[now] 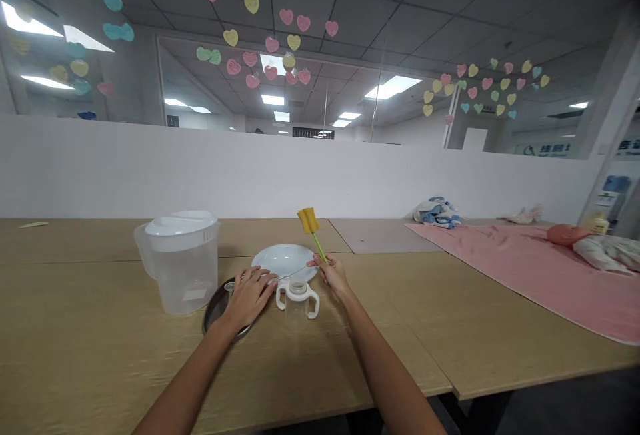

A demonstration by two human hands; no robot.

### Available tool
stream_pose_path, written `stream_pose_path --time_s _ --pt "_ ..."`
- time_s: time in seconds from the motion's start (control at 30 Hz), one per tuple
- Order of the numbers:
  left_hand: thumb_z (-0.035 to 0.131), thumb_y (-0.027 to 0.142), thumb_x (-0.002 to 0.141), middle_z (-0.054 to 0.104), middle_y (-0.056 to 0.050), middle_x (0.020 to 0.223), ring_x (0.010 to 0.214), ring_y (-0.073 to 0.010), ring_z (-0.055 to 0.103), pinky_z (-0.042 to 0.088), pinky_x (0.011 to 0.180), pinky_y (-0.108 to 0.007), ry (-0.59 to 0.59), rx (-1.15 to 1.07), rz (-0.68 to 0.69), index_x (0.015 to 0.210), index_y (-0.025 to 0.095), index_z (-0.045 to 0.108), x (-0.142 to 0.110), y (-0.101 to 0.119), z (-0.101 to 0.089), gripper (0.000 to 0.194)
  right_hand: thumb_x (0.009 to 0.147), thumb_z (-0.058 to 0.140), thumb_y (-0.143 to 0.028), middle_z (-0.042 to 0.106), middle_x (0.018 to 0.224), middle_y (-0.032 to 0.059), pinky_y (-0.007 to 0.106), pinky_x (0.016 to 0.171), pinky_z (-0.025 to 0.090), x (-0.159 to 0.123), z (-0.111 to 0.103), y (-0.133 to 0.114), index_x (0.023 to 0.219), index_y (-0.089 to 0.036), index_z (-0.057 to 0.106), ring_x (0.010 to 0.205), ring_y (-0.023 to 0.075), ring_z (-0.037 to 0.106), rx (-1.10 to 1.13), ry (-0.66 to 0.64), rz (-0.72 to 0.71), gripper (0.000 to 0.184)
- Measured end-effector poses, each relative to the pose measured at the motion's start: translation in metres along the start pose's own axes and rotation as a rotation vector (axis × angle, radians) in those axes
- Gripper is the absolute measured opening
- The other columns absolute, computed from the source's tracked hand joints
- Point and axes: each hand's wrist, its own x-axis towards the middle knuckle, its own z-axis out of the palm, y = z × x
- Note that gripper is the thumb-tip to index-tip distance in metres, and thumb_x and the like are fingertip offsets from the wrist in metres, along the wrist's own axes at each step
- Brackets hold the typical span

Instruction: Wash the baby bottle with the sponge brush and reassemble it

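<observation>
My right hand (331,274) grips the thin green handle of a sponge bottle brush (309,220), its yellow head pointing up. A thin, pale, wire-like piece (294,273) runs from the right fingers toward my left hand; whether the left fingertips touch it I cannot tell. My left hand (249,296) is stretched out, palm down, over a dark round metal pan (214,308). A small clear piece (229,287) shows beside the hand in the pan. Between my hands stands a clear baby bottle (297,302) with white handles and no lid, in front of a white plate (280,256).
A clear plastic pitcher (187,268) with a white lid stands left of the pan. At right lies a pink cloth (540,268) with a doll (570,235) on it. A blue-and-white cloth (437,212) is bunched against the low white wall (300,175).
</observation>
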Motion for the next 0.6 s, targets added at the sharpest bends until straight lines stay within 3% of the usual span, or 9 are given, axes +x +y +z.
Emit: stream_pose_path --time_s 0.4,0.6 --pt "0.028 0.048 0.089 0.060 0.001 0.116 0.122 -0.0296 0.033 0.020 0.098 -0.053 -0.047 -0.116 -0.111 0.101 0.031 0.063 0.0064 0.0031 0.0044 0.041 0.062 0.065 -0.053 0.070 0.078 0.0067 0.020 0.030 0.014 -0.0038 0.0008 -0.0060 0.077 -0.015 0.056 0.032 0.0018 0.023 0.050 0.003 0.004 0.042" --pt "0.029 0.048 0.089 0.064 0.001 0.110 0.120 -0.0284 0.036 0.020 0.099 -0.052 -0.058 -0.137 -0.129 0.097 0.028 0.065 0.0089 0.0083 0.0001 0.042 0.064 0.067 -0.050 0.070 0.079 0.0077 0.019 0.031 0.013 -0.0038 0.0003 -0.0056 0.076 -0.014 0.056 0.032 0.0008 0.023 0.099 0.014 -0.014 0.040"
